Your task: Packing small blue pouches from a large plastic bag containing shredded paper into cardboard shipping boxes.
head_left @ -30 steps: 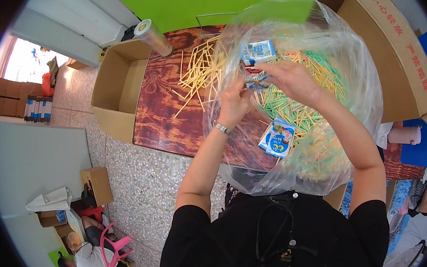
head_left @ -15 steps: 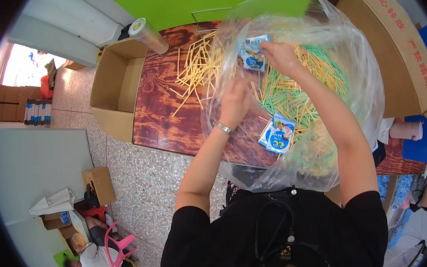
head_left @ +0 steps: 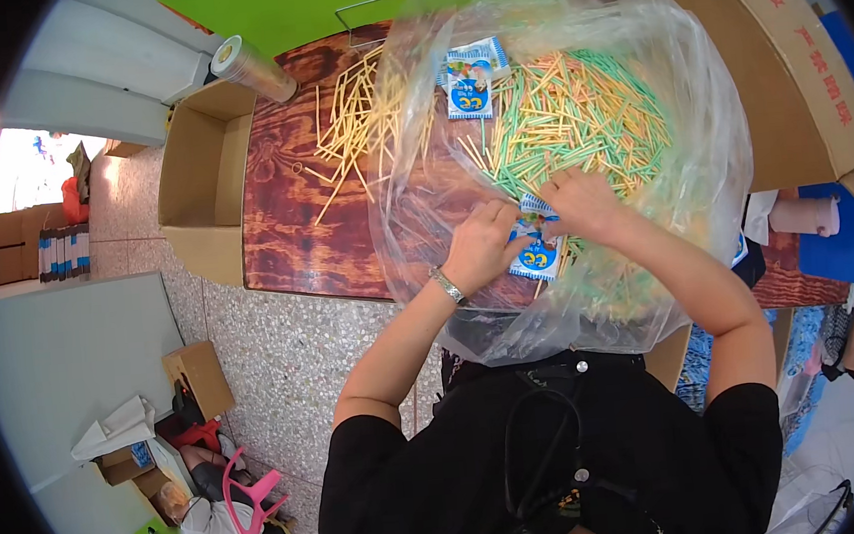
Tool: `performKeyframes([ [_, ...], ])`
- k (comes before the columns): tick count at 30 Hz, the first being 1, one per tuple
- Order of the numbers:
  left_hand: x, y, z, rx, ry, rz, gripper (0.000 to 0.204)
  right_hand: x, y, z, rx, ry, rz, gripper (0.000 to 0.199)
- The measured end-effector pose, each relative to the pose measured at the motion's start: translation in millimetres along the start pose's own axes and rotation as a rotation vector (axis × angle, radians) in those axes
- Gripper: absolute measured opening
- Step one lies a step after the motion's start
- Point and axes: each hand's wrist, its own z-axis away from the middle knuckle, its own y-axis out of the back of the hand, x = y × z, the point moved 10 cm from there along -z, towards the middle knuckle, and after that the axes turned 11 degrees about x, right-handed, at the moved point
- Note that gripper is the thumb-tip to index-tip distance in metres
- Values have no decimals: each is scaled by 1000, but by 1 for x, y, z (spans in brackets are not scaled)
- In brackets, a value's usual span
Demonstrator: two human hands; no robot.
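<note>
**Two hands on a small packet inside a clear bag of coloured sticks**

The left hand (head_left: 483,248) and the right hand (head_left: 583,205) meet near the middle of the picture, inside a big clear plastic bag (head_left: 702,195). Both hands have the fingers curled together and they pinch one small blue-and-white packet (head_left: 536,255), which lies just under the fingers, at 6 o'clock from the right hand. The left wrist carries one metal bracelet (head_left: 447,286).

From the hands toward 12 o'clock there is a heap of thin green and yellow sticks (head_left: 576,115); they are too many to count. Beyond it, at 11 o'clock, two more blue-and-white packets (head_left: 470,83) lie together, touching, so I count three packets in all. The wall of the bag stands between the camera and part of the heap, and its shine blurs the sticks near the lower edge.

Outside the bag, at 10 o'clock, a second loose heap of pale yellow sticks (head_left: 346,133) is spread on the dark red wooden table (head_left: 294,227). At 9 o'clock from the hands one open cardboard box (head_left: 203,194) stands against the table edge. One roll of film (head_left: 251,68) lies above it. At 2 o'clock a second, larger cardboard box (head_left: 772,59) stands just beside the bag. Far at 7 o'clock, on the floor, another person sits near one pink chair (head_left: 255,501).
</note>
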Motion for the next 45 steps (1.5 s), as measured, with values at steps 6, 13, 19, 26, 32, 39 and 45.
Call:
performKeyframes([
  [6,0,-4,6,25,51,-80,53,13,-10,18,174,-76,-79,24],
  [13,29,19,-19,216,-57,-122,53,-7,35,35,394,156,146,20],
  [19,-11,-16,-23,50,218,401,24,27,66,31,436,-208,-824,15],
  [26,-23,-40,-24,26,580,755,20,34,63,36,387,-278,-909,15],
  [32,5,-18,-56,187,468,809,19,36,94,32,583,-114,-730,15],
  [39,-24,-33,-47,97,574,903,20,139,84,-13,519,-273,-1001,20],
  [45,-17,-21,-46,110,477,790,14,242,108,-25,581,-393,11,28],
])
